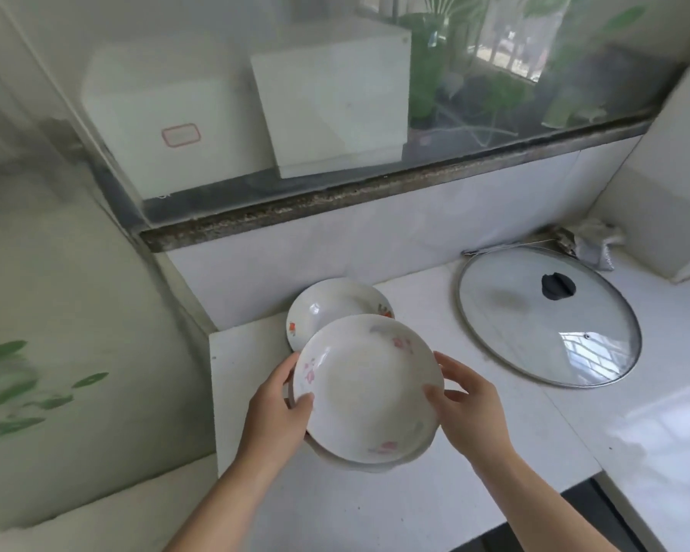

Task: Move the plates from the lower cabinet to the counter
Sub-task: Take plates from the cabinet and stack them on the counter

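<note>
Plates [367, 388] with pink flower prints, a tilted stack of at least two, are held over the white surface [427, 312]. The left hand [275, 408] and right hand [467, 396] grip opposite rims. Just behind lies an orange-patterned plate [323, 308] — a glass lid [546, 316] rests to its right.

White pink-flowered plate [369, 386], shallow and face up, sits stacked on a second plate [359, 466] with only its rim peeking out below. The left hand [273, 408] and right hand [467, 404] grip the stack by its sides over the white counter [494, 440]. Behind it, an orange-patterned plate [331, 304] lies flat on the counter, partly covered.
</note>
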A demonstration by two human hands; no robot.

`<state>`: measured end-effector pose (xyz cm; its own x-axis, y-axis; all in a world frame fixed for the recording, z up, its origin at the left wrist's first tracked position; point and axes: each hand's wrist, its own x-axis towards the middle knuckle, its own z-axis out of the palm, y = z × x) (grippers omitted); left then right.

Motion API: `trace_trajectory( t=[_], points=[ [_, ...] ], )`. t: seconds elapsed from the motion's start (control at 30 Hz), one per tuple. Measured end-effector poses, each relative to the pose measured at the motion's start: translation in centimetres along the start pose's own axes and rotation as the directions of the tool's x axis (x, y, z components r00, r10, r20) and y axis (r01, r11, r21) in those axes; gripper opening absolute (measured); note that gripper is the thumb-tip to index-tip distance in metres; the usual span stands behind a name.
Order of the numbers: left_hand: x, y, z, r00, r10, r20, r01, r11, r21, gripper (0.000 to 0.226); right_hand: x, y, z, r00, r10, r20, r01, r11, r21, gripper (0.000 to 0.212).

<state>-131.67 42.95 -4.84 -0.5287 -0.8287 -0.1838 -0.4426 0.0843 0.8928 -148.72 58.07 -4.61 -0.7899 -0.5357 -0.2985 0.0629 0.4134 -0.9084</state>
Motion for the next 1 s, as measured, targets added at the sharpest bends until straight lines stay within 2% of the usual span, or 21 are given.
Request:
trace_trajectory(
  t=[0.23,0.57,1.0],
  points=[
    [2.2,-0.1,-0.5,0.995,-0.056,-0.079,0.052,0.998,-0.045,0.052,3.9,-2.2,1.4,0.994,-0.026,0.105,0.033,0.997,-0.067,0.041],
    [6.4,0.3,1.7,0.982,-0.112,-0.149,0.104,0.993,-0.062,0.052,9.9,-4.2,1.5,0.982,-0.057,0.181,0.085,0.985,-0.150,0.042],
    [10.0,0.0,1.9,0.962,-0.167,-0.214,0.173,0.985,0.007,0.051,15.0,-4.0,4.3,0.970,-0.028,0.242,0.082,0.973,-0.217,0.044]
  ],
)
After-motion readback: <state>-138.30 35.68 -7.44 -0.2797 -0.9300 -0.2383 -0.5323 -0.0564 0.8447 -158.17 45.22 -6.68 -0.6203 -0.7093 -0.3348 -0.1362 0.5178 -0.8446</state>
